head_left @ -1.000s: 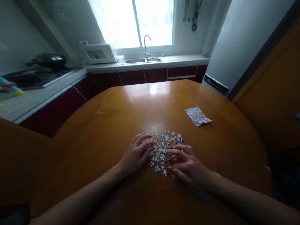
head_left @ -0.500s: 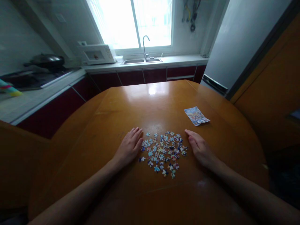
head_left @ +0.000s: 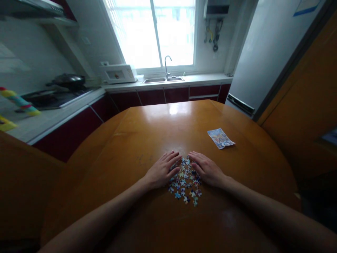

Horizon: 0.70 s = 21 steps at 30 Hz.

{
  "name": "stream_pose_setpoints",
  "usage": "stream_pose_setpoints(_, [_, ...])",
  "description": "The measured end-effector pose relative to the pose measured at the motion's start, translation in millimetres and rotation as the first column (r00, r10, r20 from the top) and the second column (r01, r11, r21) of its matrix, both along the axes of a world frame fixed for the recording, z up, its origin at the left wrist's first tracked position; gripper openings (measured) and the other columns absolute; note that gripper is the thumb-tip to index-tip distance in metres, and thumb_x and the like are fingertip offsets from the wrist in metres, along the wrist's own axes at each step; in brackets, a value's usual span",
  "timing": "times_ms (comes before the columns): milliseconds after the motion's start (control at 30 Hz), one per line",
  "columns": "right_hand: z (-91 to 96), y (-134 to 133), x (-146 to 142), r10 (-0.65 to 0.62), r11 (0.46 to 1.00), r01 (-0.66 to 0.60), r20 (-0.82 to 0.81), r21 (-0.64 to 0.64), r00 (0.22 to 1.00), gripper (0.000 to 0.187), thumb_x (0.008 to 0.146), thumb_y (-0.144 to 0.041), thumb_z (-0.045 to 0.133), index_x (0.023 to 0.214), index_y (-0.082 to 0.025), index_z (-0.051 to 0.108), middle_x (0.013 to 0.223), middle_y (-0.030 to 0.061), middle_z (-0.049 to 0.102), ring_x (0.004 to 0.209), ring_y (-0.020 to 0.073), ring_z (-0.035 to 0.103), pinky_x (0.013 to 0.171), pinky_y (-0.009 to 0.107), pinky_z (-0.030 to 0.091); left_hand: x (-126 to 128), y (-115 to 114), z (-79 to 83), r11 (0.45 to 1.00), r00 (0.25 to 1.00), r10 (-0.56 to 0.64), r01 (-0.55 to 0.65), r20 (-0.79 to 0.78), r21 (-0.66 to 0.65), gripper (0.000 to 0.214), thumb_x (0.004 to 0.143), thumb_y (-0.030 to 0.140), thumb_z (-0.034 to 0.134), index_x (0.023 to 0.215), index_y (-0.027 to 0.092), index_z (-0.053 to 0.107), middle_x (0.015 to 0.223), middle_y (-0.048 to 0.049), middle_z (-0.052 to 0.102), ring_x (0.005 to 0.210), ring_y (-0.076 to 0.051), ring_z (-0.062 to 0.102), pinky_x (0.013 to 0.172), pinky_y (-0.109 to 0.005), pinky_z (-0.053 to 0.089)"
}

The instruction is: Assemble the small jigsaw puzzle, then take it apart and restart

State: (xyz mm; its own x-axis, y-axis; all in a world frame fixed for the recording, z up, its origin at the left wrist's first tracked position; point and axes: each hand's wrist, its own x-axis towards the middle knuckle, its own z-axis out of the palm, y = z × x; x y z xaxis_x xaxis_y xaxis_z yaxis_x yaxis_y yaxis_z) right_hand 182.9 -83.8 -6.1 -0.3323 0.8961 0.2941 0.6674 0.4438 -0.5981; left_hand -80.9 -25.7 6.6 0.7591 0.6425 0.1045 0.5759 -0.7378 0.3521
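Observation:
Small jigsaw puzzle pieces [head_left: 185, 181], many of them pale blue and white with some dark ones, lie in a loose heap on the wooden table [head_left: 163, 137]. My left hand [head_left: 164, 169] rests against the heap's left side, fingers stretched forward and the thumb out over the pieces. On the right side, my right hand [head_left: 207, 169] has its fingers extended and angled in toward the heap. Both hands are open and grip nothing. Their palms and fingers hide some of the pieces at the edges.
A creased, printed picture sheet [head_left: 220, 138] lies on the table at the right, beyond my right hand. Past the table are a counter with a sink [head_left: 163, 79], a white microwave [head_left: 119, 73] and a pan on the stove [head_left: 67, 80]. A fridge [head_left: 256, 59] stands at the right.
Both hands have moved inward, the left to the right and the right to the left. The heap between them is narrower. The camera view has tilted up slightly.

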Motion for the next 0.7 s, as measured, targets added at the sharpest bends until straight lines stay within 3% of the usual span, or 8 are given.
stream_pose_setpoints(167, [-0.4,-21.3,-5.1,0.039,0.999,-0.04,-0.02,-0.022,0.999,0.047,0.104,-0.041,0.044,0.147,-0.022,0.053,0.152,0.0108,0.052,0.144,0.0248,0.044,0.12,0.052,0.033,7.1,-6.0,3.3,0.996,0.994,-0.084,0.085,0.073,-0.023,0.053,0.104,0.049,0.045,0.152,0.026,0.044,0.159,-0.0088,0.042,0.151,-0.026,0.032,0.124,-0.055,0.026])
stream_pose_setpoints(267, [-1.0,-16.3,-4.9,-0.044,0.998,0.037,-0.143,-0.054,0.989,0.046,0.105,-0.043,0.041,0.141,-0.02,0.058,0.149,0.0121,0.056,0.14,0.0246,0.049,0.119,0.05,0.036,7.4,-4.4,0.9,0.993,0.983,-0.094,0.105,0.16,-0.062,0.051,0.104,0.048,0.045,0.15,0.025,0.048,0.156,-0.0087,0.047,0.149,-0.026,0.036,0.123,-0.053,0.03])
stream_pose_setpoints(367, [-3.0,7.6,-1.5,-0.136,0.99,0.117,-0.291,-0.084,0.947,0.047,0.105,-0.046,0.039,0.13,-0.019,0.067,0.141,0.0133,0.063,0.134,0.0258,0.055,0.117,0.05,0.039,7.8,9.0,-4.8,0.99,0.947,0.014,0.032,0.32,-0.138,0.047,0.106,0.048,0.039,0.141,0.023,0.058,0.149,-0.0095,0.055,0.142,-0.026,0.048,0.119,-0.051,0.038])
stream_pose_setpoints(500, [-4.8,56.6,1.0,-0.1,0.994,0.078,-0.361,-0.073,0.927,0.049,0.104,-0.049,0.037,0.116,-0.019,0.075,0.132,0.013,0.069,0.128,0.027,0.06,0.114,0.049,0.042,16.8,46.4,-10.2,0.965,0.864,0.137,-0.006,0.485,-0.261,0.043,0.105,0.044,0.043,0.124,0.016,0.069,0.124,-0.014,0.072,0.114,-0.027,0.068,0.102,-0.049,0.054])
stream_pose_setpoints(567, [-4.5,80.1,-0.9,-0.094,0.995,0.081,-0.36,-0.053,0.928,0.048,0.103,-0.048,0.039,0.11,-0.019,0.077,0.129,0.013,0.07,0.125,0.0269,0.062,0.112,0.047,0.044,25.0,67.4,-10.2,0.962,0.85,0.126,0.02,0.512,-0.271,0.038,0.101,0.041,0.051,0.118,0.013,0.072,0.115,-0.0149,0.075,0.104,-0.027,0.072,0.096,-0.047,0.058])
stream_pose_setpoints(700, [-2.5,109.4,-7.2,-0.132,0.991,0.123,-0.34,-0.049,0.931,0.04,0.1,-0.039,0.044,0.106,-0.017,0.077,0.12,0.014,0.074,0.116,0.0271,0.066,0.106,0.045,0.048,39.4,95.2,-8.9,0.966,0.85,0.063,0.081,0.524,-0.248,0.028,0.096,0.035,0.06,0.107,0.015,0.077,0.112,-0.0129,0.076,0.106,-0.024,0.071,0.1,-0.044,0.055])
